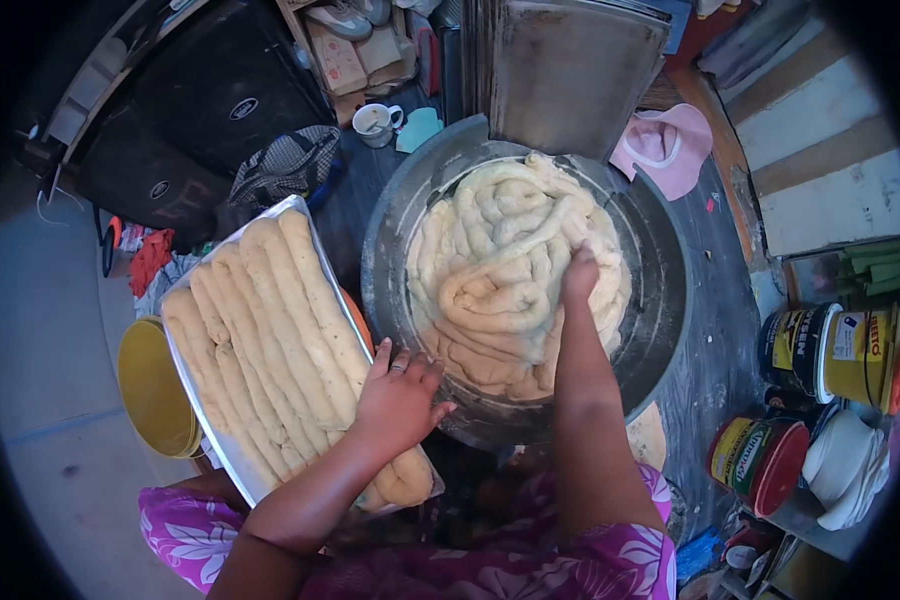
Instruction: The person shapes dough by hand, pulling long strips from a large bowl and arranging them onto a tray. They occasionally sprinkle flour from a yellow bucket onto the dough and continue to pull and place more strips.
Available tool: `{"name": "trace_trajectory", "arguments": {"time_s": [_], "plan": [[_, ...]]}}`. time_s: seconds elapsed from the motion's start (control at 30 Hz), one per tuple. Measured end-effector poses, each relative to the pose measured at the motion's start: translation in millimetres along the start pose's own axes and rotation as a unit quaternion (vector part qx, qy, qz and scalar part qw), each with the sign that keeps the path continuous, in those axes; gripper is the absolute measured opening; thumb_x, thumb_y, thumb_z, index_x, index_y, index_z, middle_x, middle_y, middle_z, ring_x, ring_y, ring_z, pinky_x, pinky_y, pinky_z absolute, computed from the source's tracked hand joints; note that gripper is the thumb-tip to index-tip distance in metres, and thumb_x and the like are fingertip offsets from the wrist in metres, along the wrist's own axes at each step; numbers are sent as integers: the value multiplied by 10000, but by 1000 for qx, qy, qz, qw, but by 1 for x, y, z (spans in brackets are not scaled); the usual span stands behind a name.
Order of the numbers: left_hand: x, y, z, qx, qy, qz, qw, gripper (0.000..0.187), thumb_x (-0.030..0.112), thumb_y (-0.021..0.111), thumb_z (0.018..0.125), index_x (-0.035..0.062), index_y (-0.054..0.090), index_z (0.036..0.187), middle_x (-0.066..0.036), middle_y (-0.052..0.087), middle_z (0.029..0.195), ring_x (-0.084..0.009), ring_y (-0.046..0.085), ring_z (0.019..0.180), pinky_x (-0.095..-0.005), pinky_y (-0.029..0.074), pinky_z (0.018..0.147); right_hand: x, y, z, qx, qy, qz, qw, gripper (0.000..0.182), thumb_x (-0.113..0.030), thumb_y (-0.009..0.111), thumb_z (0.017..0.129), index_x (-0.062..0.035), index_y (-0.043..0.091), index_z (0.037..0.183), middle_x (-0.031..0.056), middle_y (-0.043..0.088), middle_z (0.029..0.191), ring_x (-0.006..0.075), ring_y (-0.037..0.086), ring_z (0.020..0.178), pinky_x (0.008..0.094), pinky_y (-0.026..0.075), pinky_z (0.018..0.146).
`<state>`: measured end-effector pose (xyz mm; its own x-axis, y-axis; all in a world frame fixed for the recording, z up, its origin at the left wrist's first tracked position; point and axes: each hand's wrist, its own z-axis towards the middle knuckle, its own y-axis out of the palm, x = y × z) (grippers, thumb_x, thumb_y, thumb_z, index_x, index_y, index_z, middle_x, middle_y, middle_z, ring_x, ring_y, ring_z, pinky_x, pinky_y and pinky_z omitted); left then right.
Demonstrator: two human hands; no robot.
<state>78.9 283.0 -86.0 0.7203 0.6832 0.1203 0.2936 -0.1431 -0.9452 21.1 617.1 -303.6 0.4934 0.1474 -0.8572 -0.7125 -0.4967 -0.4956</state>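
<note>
One coiled dough mass (pixel 505 285) lay in the basin (pixel 662 310), left of and beneath the right hand (pixel 581 275). Right hand: fingers curled down on the dough toward the basin's right edge; fingertips hidden, grip could not be told. Left hand (pixel 400 393): palm down, fingers loosely spread, no object seen held, over the right edge of the tray (pixel 322 240), which carried long dough rolls (pixel 270 315).

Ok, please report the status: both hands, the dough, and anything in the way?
Left hand open, at basin's near rim. Right hand on coiled dough in basin, grip unclear. Tray of dough rolls close at left; nothing seen blocking the dough.
</note>
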Motion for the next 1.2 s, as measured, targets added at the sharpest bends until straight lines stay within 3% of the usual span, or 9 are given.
{"name": "trace_trajectory", "arguments": {"time_s": [0.13, 0.2, 0.27, 0.3, 0.47, 0.5, 0.67, 0.9, 1.2], "plan": [[0, 0, 0, -1, 0, -12, 1000, 598, 507, 505, 829, 85, 494, 1253, -127, 531, 1236, -266, 477, 1178, -476, 191, 1075, -2, 23, -5, 68, -97, 109, 987, 313, -232, 405, 938, 11, 590, 871, 183, 615, 881, 257, 577, 792, 370, 447, 763], [0, -2, 1, -3, 0, -16, 1000, 596, 506, 506, 829, 86, 495, 1252, -125, 534, 1232, -264, 480, 1174, -475, 195, 1073, -18, 56, -50, -92, -239, -5, 967, 237, -91, 408, 875, 29, 562, 1011, 201, 550, 1100, 309, 484, 1078, 385, 309, 1004], [-1, -2, 0, 4, 6, -8, 1000, 596, 501, 506, 831, 87, 487, 1259, -122, 537, 1226, -260, 481, 1171, -474, 198, 1070, -31, 80, -105, -259, -373, -338, 824, 396, -271, 476, 873, -8, 522, 1165, 192, 507, 1222, 337, 424, 1185, 438, 220, 1068], [0, -1, -1, 3, 8, -8, 1000, 596, 501, 506, 831, 87, 487, 1259, -122, 537, 1226, -260, 481, 1171, -474, 198, 1070, -51, 64, -123, -146, -575, -265, 760, 406, -298, 483, 858, -42, 536, 1168, 170, 517, 1218, 328, 432, 1181, 433, 247, 1057], [-3, -1, -3, -2, 21, -13, 1000, 589, 493, 503, 836, 83, 490, 1258, -119, 538, 1229, -249, 483, 1169, -467, 199, 1071, -40, 24, 17, -351, -246, -291, 856, 537, -489, 416, 878, -137, 472, 1279, 111, 355, 1408, 294, 320, 1299, 545, 170, 1066], [-3, -2, -2, -3, 22, -11, 1000, 589, 493, 503, 836, 83, 490, 1258, -119, 538, 1229, -249, 483, 1169, -467, 199, 1071, -30, 21, 31, -109, -300, -327, 889, 534, -461, 433, 889, -138, 443, 1314, 133, 430, 1349, 321, 363, 1264, 490, 240, 1055], [-1, -2, -1, -14, 15, -18, 1000, 590, 493, 495, 841, 89, 478, 1270, -113, 538, 1233, -238, 480, 1173, -463, 200, 1071, -31, 40, 4, -91, -125, -166, 974, 733, -494, 345, 908, 75, 250, 1358, 267, 237, 1423, 354, 232, 1334, 538, 173, 1067], [-2, 0, -3, -1, 15, -6, 1000, 578, 490, 498, 840, 98, 481, 1264, -110, 542, 1227, -238, 478, 1173, -461, 208, 1068, -73, 49, -86, -268, -401, -473, 737, 600, -484, 378, 889, -131, 362, 1373, 124, 246, 1461, 426, 279, 1285, 546, 153, 1073], [-2, -4, -2, -29, 6, -12, 1000, 567, 474, 506, 839, 92, 484, 1258, -112, 546, 1218, -239, 483, 1167, -461, 219, 1062, -70, 51, 14, 39, -27, -185, 982, 444, -369, 601, 768, -122, 567, 1136, 160, 368, 1370, 289, 440, 1189, 430, 382, 949]]}}
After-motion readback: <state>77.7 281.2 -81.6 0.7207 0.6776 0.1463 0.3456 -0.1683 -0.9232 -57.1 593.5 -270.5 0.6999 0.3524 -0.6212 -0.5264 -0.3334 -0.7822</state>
